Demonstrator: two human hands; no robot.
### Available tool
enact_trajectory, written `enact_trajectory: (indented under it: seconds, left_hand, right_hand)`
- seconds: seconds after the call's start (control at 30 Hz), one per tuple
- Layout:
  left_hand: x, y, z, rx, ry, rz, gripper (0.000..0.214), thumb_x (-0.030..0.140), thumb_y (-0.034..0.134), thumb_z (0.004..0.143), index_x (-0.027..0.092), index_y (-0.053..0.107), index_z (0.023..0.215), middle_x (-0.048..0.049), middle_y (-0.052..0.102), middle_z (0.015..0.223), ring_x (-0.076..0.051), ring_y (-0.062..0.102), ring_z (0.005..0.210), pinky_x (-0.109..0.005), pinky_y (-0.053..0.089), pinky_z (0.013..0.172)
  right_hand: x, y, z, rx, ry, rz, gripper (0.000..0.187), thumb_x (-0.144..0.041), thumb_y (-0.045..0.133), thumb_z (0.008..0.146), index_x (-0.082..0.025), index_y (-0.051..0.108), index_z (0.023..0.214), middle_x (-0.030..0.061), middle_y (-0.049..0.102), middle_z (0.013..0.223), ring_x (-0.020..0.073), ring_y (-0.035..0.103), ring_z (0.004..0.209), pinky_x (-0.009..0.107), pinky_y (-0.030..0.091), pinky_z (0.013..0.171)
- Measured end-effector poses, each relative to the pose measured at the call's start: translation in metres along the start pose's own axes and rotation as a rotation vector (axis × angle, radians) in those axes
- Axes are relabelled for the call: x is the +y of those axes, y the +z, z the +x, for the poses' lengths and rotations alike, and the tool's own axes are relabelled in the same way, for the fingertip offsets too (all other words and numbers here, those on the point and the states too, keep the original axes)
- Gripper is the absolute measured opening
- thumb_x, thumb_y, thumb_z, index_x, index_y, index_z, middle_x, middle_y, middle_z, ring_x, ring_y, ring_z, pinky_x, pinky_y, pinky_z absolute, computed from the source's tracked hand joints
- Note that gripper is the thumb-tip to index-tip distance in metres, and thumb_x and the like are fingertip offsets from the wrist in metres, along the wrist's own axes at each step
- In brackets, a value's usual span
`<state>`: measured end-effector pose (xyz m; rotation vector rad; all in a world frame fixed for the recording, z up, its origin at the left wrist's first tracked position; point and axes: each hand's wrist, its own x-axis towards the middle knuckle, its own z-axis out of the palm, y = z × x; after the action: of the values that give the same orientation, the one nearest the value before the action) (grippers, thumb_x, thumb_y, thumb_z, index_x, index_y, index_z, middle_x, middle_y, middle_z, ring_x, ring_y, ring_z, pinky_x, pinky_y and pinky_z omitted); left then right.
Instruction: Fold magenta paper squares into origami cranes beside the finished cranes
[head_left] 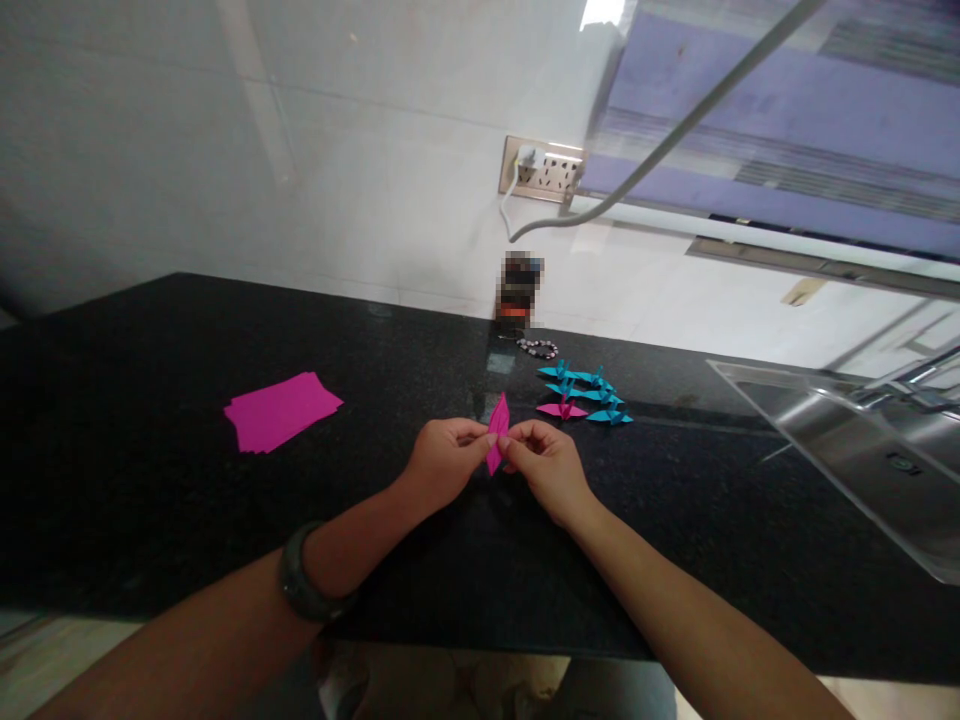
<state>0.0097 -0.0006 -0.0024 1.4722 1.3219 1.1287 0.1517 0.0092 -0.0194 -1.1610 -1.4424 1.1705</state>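
Your left hand (450, 457) pinches one side of the folded pink paper (501, 412), and your right hand (551, 468) pinches the other, over the black countertop (420, 590). Near the paper, to your right, a pink origami crane (564, 411) lies beside blue origami cranes (611, 417); well to your left lies a stack of pink sheets (283, 412).

Narrow, diamond-shaped piece of folded bright pink paper (500, 420): pinched near mid-length, left hand (444, 462) at its 9 o'clock edge, right hand (553, 470) at 3 o'clock. Both ends pointed; far tip just past 12 o'clock, near tip just past 6. Lengthwise fold lines visible. Located over black counter (472, 585); contact with surface not discernible.
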Motion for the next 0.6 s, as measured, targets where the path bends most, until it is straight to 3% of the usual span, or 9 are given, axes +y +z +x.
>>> enact_trajectory:
  seconds: [0.13, 0.33, 0.6]
  left_hand:
    - [-0.001, -0.001, 0.000, -0.004, 0.008, 0.018, 0.020, 0.028, 0.058, 0.069, 0.012, 0.068, 0.075, -0.0026, 0.065, 0.061, -0.011, 0.055, 0.051, -0.019, 0.042, 0.047]
    - [-0.004, -0.003, 0.000, -0.053, 0.037, 0.060, 0.026, 0.033, 0.051, 0.075, 0.012, 0.067, 0.071, -0.0037, 0.064, 0.060, -0.012, 0.057, 0.054, -0.022, 0.045, 0.051]
    - [-0.004, 0.001, -0.002, -0.105, 0.080, 0.109, 0.024, 0.027, 0.047, 0.076, 0.013, 0.064, 0.069, -0.0038, 0.064, 0.063, -0.014, 0.059, 0.059, -0.023, 0.046, 0.055]
  right_hand:
    - [0.000, 0.001, -0.003, 0.044, -0.093, -0.124, 0.015, -0.030, 0.057, 0.073, -0.016, 0.054, 0.069, -0.0013, 0.053, 0.058, 0.0098, 0.047, 0.050, 0.022, 0.038, 0.048]
    - [-0.007, 0.004, -0.010, 0.178, -0.463, -0.389, 0.011, -0.019, 0.054, 0.075, -0.017, 0.055, 0.063, 0.0018, 0.052, 0.070, 0.0111, 0.049, 0.063, 0.022, 0.040, 0.054]
    - [-0.005, 0.003, -0.008, 0.202, -0.564, -0.536, 0.010, -0.015, 0.054, 0.074, -0.018, 0.058, 0.065, 0.0029, 0.051, 0.073, 0.0111, 0.050, 0.064, 0.022, 0.040, 0.051]
